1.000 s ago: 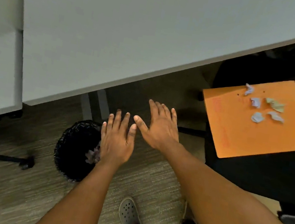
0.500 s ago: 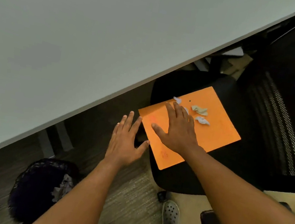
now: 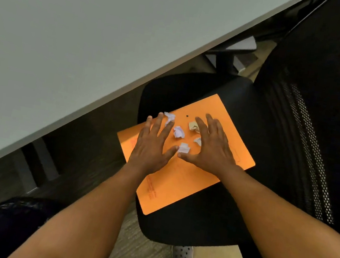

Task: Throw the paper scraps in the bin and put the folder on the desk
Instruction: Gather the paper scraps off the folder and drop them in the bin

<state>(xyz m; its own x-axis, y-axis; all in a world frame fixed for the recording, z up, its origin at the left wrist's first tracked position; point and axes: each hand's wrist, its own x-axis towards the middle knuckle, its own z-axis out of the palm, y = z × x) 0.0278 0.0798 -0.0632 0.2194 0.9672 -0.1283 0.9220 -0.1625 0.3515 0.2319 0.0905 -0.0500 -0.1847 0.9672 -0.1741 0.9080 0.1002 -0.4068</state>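
An orange folder (image 3: 180, 182) lies flat on the seat of a black office chair (image 3: 228, 219). Several crumpled paper scraps (image 3: 179, 131) sit on its far half, white ones and a tan one (image 3: 194, 125). My left hand (image 3: 152, 146) rests palm down on the folder left of the scraps, fingers spread. My right hand (image 3: 211, 149) is spread on the right side, its fingers over the tan scrap. The scraps lie between both hands; neither hand grips one. The black mesh bin (image 3: 13, 226) stands on the floor at lower left.
The white desk (image 3: 79, 34) fills the upper left, its edge running diagonally above the chair. The chair's mesh backrest (image 3: 329, 110) rises on the right. My shoe (image 3: 182, 257) shows on the carpet below the seat.
The view swung from the bin to the chair. Both hands moved right onto the folder; the left hand came from beside the seat to the scraps' left side.
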